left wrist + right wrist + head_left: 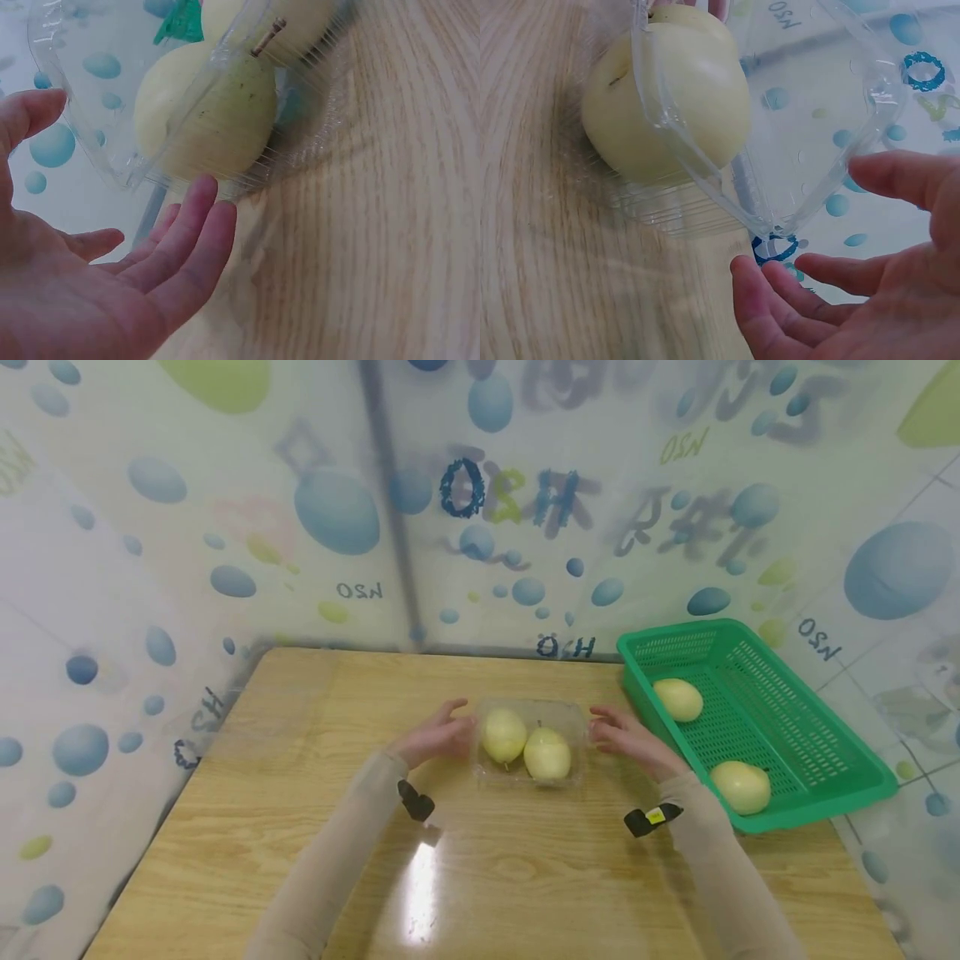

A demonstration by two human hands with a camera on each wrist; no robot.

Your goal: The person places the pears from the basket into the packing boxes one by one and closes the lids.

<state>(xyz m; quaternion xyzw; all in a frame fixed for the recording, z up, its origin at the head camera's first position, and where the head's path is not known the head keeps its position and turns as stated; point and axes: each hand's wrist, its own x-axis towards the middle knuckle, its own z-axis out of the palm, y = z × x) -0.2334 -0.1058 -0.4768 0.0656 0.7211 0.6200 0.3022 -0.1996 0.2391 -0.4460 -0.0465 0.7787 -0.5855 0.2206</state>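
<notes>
Two pale yellow pears (503, 735) lie side by side in a clear plastic container (570, 714) on the wooden table. At its left side is my left hand (441, 733), with fingers spread and loosely bent. In the left wrist view its fingertips (201, 187) come up to the container's lower edge; whether they touch it I cannot tell. On the opposite side my right hand (630, 743) is held with relaxed, slightly bent fingers. Its thumb or forefinger tip (866, 171) lies close to the container's clear edge (780, 225) in the right wrist view. Neither hand grips anything.
A green plastic basket (795, 693) with perforated walls stands on the right of the table (495, 877), beyond my right forearm. Two more pears (678, 700) lie in it. A wall covering (480, 593) printed with blue and green drops rises behind the table's back edge.
</notes>
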